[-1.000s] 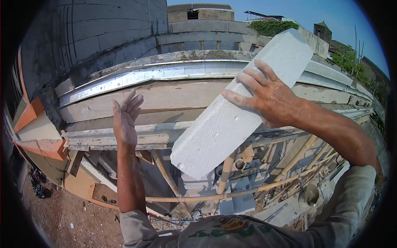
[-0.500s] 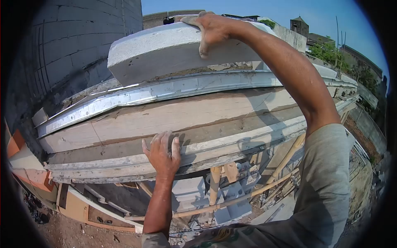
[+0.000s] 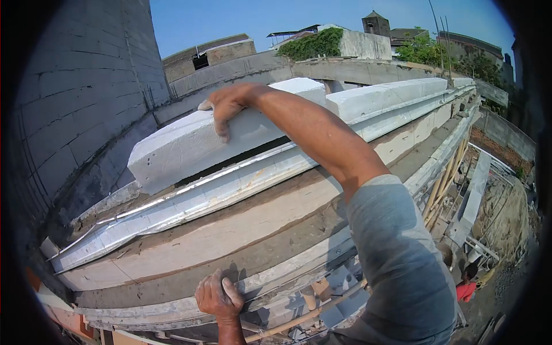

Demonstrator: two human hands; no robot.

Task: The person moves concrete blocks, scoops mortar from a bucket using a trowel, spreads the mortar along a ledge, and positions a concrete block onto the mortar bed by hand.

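A long white block (image 3: 195, 141) lies tilted along the top of the wall, behind the metal channel (image 3: 230, 187). Over its upper edge my right hand (image 3: 230, 106) is gripping, with fingers bent down the near face. A dark gap shows beneath part of the block. Another white block (image 3: 391, 98) rests on the wall top farther right, close to the held block's end. My left hand (image 3: 219, 296) is closed on the edge of the lower ledge (image 3: 276, 282), below the wooden board (image 3: 213, 244).
A tall grey block wall (image 3: 86, 75) rises at the left. Bamboo poles (image 3: 447, 175) stand below the ledge at the right. A person in red (image 3: 466, 291) is on the ground at lower right. Upright rods (image 3: 443, 40) rise at the wall's far end.
The block went from being held over the near side to the wall top, turned lengthwise along it. My left hand moved down from the air onto the ledge and closed. The view swung right.
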